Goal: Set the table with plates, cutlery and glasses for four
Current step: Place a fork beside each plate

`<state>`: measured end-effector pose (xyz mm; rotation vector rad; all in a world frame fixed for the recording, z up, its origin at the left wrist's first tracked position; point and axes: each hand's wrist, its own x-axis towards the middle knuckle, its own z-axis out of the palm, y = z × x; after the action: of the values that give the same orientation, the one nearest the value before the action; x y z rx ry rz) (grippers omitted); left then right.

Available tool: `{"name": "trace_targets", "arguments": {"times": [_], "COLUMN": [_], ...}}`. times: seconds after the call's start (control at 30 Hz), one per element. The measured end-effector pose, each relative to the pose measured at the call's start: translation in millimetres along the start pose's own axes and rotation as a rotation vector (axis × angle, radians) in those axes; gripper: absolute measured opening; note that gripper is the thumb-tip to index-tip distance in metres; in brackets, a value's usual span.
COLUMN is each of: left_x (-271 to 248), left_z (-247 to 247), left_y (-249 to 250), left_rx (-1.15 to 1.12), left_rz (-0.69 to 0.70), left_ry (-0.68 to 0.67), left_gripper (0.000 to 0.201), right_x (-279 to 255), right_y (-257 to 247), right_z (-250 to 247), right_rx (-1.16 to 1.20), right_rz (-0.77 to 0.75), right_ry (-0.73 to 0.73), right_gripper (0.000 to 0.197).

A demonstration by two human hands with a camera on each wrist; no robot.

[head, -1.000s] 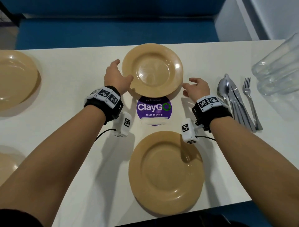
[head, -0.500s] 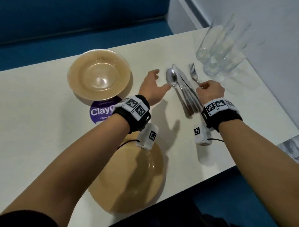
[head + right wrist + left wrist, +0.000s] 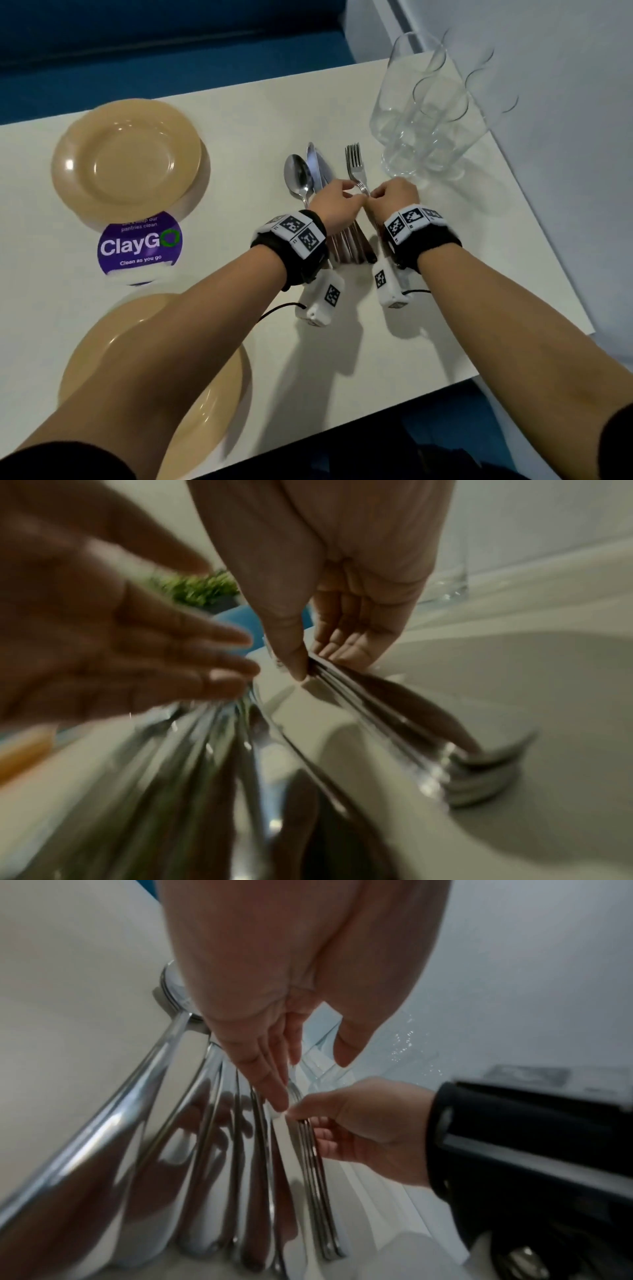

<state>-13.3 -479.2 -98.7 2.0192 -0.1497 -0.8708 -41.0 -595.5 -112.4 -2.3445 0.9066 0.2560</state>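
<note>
A pile of cutlery lies on the white table point(image 3: 445, 308): a spoon point(image 3: 297, 174), knives point(image 3: 317, 168) and stacked forks point(image 3: 354, 164). My right hand point(image 3: 375, 197) pinches the forks' handles point(image 3: 377, 710) between thumb and fingers. My left hand point(image 3: 349, 197) reaches in from the left. Its straight fingers point(image 3: 270, 1085) touch the cutlery right beside the forks' necks. Clear glasses point(image 3: 428, 113) stand just beyond my right hand. One tan plate point(image 3: 126, 161) sits at the far left. Another tan plate point(image 3: 219, 411) lies near me, partly hidden under my left arm.
A round purple ClayGo sticker point(image 3: 137, 245) lies between the two plates. The table's right edge runs close beside my right forearm, with a pale wall past the glasses. Blue seating lies beyond the far edge.
Both hands left the far plate and moved right to the cutlery. The right hand has closed on the forks; the left slid from the spoon across to them.
</note>
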Motion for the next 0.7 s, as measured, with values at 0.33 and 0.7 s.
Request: {"name": "trace_targets", "arguments": {"times": [0.33, 0.7], "left_x": [-14, -123], "left_z": [-46, -196], "left_y": [-20, -112], "left_rx": [-0.431, -0.607], "left_rz": [-0.017, 0.042], "left_ry": [0.166, 0.323], "left_gripper": [0.016, 0.012], "right_x": [-37, -145], "right_y": [-50, -180], "right_z": [14, 96], "right_rx": [0.461, 0.739], "right_rz": [-0.126, -0.143], "right_ry": [-0.156, -0.409], "right_gripper": [0.007, 0.006]}}
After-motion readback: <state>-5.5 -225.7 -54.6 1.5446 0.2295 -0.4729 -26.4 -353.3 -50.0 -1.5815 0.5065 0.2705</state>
